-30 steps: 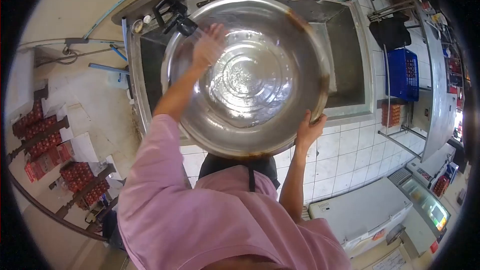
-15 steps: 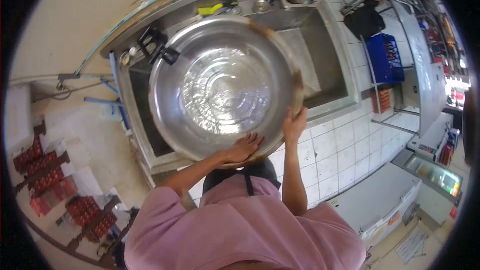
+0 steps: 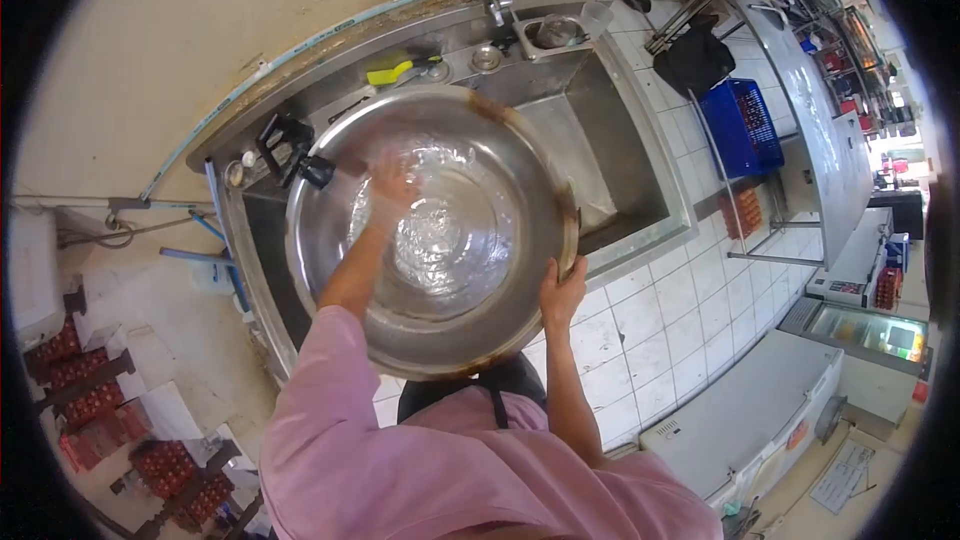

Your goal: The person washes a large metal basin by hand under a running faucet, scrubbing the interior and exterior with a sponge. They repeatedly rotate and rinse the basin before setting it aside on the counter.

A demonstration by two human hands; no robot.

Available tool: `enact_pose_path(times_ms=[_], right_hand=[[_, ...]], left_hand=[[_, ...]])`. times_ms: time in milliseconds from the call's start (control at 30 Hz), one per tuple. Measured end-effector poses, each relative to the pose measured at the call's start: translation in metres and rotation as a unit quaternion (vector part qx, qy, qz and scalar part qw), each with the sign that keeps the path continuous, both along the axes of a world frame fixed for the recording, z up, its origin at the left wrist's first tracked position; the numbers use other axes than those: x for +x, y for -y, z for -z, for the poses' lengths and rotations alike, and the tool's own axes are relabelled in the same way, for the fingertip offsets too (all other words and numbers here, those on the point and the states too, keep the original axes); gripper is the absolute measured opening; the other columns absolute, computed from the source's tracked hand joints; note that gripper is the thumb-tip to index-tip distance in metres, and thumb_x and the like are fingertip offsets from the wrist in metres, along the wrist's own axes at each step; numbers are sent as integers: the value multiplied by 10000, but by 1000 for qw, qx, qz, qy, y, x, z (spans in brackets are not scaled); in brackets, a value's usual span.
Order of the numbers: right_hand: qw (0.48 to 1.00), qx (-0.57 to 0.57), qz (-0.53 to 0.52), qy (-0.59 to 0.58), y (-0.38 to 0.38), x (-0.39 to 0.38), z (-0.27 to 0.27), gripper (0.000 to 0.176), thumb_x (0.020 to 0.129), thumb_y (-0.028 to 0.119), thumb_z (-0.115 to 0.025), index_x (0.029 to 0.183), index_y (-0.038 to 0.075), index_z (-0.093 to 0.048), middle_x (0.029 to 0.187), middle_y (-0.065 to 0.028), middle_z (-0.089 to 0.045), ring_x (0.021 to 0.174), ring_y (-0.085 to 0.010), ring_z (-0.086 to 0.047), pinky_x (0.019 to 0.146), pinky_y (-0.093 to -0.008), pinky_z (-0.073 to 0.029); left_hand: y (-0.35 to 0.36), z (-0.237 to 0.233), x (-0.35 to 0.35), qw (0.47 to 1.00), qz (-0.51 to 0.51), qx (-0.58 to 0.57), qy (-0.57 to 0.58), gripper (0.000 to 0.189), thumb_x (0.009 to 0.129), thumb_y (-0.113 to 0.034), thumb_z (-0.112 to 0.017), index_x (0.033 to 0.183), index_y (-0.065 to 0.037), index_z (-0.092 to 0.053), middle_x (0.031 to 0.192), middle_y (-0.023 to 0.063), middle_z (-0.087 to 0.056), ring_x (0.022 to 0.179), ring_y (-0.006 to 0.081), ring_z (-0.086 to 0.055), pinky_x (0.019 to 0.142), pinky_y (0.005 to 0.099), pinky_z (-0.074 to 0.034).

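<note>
A wide, round metal basin (image 3: 395, 345) with brown-stained patches on its rim rests over the sink, and rippling water (image 3: 435, 240) covers its bottom. My left hand (image 3: 393, 188) is inside the basin, over the water toward the far left side. Motion smears its fingers. At the basin's near right rim, my right hand (image 3: 562, 295) grips the edge, thumb on top. Beside the basin's left rim, a black faucet (image 3: 290, 152) points in over it.
A metal double sink (image 3: 640, 180) surrounds the basin, its right bowl showing. Along the back ledge lie a yellow-green scrubber (image 3: 390, 72) and a small metal tray (image 3: 555, 35). A blue crate (image 3: 742, 130) stands at right, near a white chest freezer (image 3: 740, 405).
My left hand has moved from the basin's near inner wall to over the water at its far left. My right hand stays on the rim. The view has shifted slightly.
</note>
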State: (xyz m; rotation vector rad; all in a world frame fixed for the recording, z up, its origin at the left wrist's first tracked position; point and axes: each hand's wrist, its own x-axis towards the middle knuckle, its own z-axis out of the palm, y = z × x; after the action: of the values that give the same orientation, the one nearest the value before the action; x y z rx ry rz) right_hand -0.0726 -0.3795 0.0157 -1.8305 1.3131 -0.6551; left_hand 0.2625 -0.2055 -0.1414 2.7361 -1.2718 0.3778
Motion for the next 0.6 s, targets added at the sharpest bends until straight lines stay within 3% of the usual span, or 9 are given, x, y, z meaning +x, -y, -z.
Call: enact_pose_path(times_ms=[167, 233, 300, 333, 400, 433, 500, 533, 600], right_hand=[[999, -37, -10, 20, -10, 0, -7, 236, 892, 113, -694, 1014, -15, -538, 893, -248, -642, 835, -422, -626, 753, -446, -483], [998, -54, -24, 20, -16, 5, -17, 244, 887, 113, -700, 1014, -19, -538, 873, -239, -627, 809, -415, -604, 753, -441, -481], [998, -35, -34, 25, -23, 10, -29, 246, 877, 103, -690, 1035, -19, -546, 899, -254, -623, 831, -443, -601, 759, -460, -474], [998, -33, -38, 31, -22, 12, -34, 250, 872, 98, -686, 1046, -19, -550, 912, -261, -621, 841, -457, -599, 762, -469, -471], [997, -61, -48, 15, -21, 7, -38, 239, 863, 71, -669, 1039, -37, -549, 927, -243, -620, 854, -429, -598, 786, -459, -470], [994, -91, -55, 11, -18, 7, -40, 239, 861, 66, -665, 1040, -42, -549, 929, -243, -618, 865, -430, -596, 795, -460, -468], [994, -75, -65, 43, -26, 8, -61, 247, 848, 49, -661, 1044, -57, -553, 957, -255, -598, 916, -448, -573, 836, -467, -450], [989, -116, -81, 36, -32, 11, -71, 260, 844, 46, -663, 1056, -58, -555, 963, -259, -592, 922, -452, -566, 841, -472, -445], [973, -202, -111, 18, -44, 15, -90, 285, 837, 40, -668, 1081, -59, -558, 974, -266, -578, 933, -459, -553, 850, -483, -435]], left_hand=[[-168, -40, -99, 932, -68, 355, -13, 660, 995, -419, -440, 1512, -15, -365, 1612, 153, -290, 1472, 391, -262, 1210, 522, -130], [-184, -53, -190, 930, -97, 311, -171, 661, 989, -505, -433, 1466, -48, -457, 1552, 169, -394, 1430, 386, -346, 1191, 483, -213], [-154, -135, -225, 809, 1, 268, -524, 652, 948, -566, -504, 1376, -79, -565, 1466, 200, -490, 1378, 375, -429, 1154, 484, -286], [-158, -133, -237, 768, 65, 155, -618, 729, 893, -584, -616, 1432, -109, -497, 1475, 231, -457, 1371, 429, -415, 1136, 533, -295], [-179, -133, -258, 882, 5, -12, -470, 760, 884, -526, -677, 1500, -170, -409, 1441, 244, -485, 1339, 423, -451, 1122, 532, -314], [-185, -136, -260, 931, -117, -11, -346, 767, 881, -485, -696, 1502, -151, -397, 1378, 248, -524, 1291, 411, -492, 1096, 513, -345], [-198, -146, -261, 934, -350, 3, -76, 785, 875, -403, -735, 1507, -114, -371, 1250, 254, -604, 1196, 387, -573, 1044, 474, -407], [-211, -108, -256, 870, -385, -156, -265, 811, 884, -386, -730, 1527, -121, -314, 1250, 253, -600, 1173, 367, -583, 1005, 465, -435], [-233, -7, -241, 577, -373, -437, -581, 871, 904, -352, -721, 1567, -134, -199, 1248, 250, -591, 1129, 328, -604, 926, 447, -490]])
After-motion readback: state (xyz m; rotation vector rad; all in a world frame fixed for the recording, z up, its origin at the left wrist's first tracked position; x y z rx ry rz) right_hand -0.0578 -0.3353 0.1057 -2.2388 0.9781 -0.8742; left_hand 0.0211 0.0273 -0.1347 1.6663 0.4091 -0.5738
